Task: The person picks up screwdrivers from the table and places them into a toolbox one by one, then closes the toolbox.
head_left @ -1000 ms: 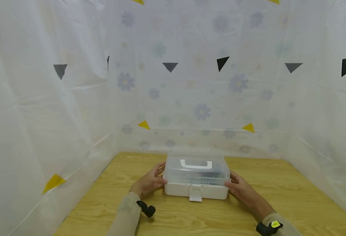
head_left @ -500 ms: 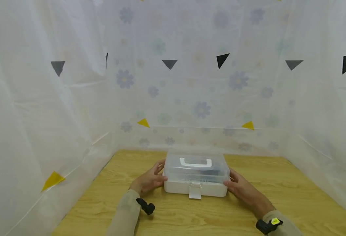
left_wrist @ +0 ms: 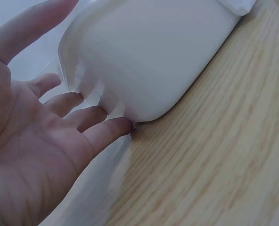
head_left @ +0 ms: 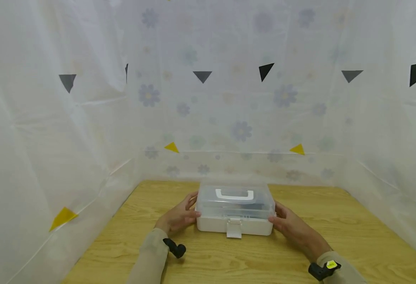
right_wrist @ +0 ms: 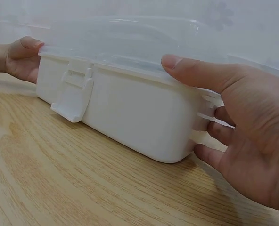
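Between our hands sat the storage box (head_left: 235,213), long axis left-right, left hand (head_left: 178,218) and right hand (head_left: 288,225) loosely open, fingers pressing its short ends.

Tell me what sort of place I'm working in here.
Likely a staged recording booth, not a home: a wooden table walled in by floral plastic sheets with stuck-on triangle markers, and only a box between both hands.
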